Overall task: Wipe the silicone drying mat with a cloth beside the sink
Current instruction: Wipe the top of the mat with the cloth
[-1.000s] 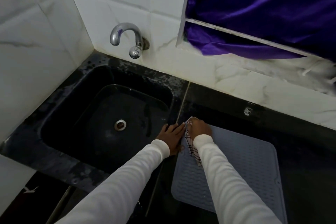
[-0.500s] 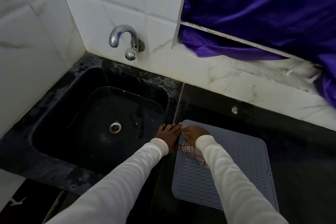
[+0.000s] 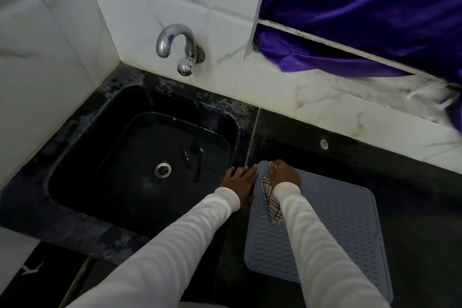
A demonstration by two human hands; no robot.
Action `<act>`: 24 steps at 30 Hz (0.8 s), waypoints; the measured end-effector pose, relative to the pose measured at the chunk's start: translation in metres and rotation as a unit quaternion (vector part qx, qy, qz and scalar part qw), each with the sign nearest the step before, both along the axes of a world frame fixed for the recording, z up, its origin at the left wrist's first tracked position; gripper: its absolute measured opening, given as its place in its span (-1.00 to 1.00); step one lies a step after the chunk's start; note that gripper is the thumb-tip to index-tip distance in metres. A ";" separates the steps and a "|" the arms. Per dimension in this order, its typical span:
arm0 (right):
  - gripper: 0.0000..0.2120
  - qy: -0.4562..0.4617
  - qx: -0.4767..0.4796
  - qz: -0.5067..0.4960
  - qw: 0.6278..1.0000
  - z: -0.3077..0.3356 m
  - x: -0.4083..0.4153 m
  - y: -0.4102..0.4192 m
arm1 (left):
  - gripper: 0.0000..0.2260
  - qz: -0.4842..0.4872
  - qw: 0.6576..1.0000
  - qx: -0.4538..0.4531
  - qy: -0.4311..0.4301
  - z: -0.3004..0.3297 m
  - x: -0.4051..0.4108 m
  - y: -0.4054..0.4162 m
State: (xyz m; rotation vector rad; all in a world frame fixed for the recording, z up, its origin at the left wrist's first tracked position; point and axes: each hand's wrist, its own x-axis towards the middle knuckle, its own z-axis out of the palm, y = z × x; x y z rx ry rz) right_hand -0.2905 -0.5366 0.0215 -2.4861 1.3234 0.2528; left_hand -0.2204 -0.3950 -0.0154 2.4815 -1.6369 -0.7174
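Since a second ago, the right hand has carried the cloth only a little way along the far left corner of the mat, while the left hand has stayed planted just beside it. That left hand lies flat, fingers straight and spread, on the dark bench in the strip between the sink and the mat, its fingertips touching the mat's left edge. The right hand's fingers are curled round the checked cloth, bunching it against the ribbed grey surface; a tail of the cloth trails back under the white sleeve.

The mat lies flat on the bench right of the sink, with most of its surface towards the near and right edges apparently still to be wiped.

The chief risk looks to be the mat sliding or buckling: silicone on a wet bench may creep if a hard stroke drags sideways, and the left hand braces only one edge. A stroke towards the sink could push the corner over the joint and curl it. The loose tail may catch under the forearm and pull the cloth out of the grip. Water shining around the basin suggests the bracing palm could slip. The tap and purple curtain sit well apart.
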 end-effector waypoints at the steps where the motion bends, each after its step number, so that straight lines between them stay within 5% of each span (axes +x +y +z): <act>1: -0.70 -0.001 -0.004 0.000 1.000 -0.003 0.005 0.003 | -0.23 0.000 1.000 0.001 0.001 0.000 0.001 0.000; 24: -0.68 0.024 0.053 0.150 0.987 0.014 -0.012 0.028 | -0.26 0.005 1.000 -0.002 0.009 0.003 0.000 0.000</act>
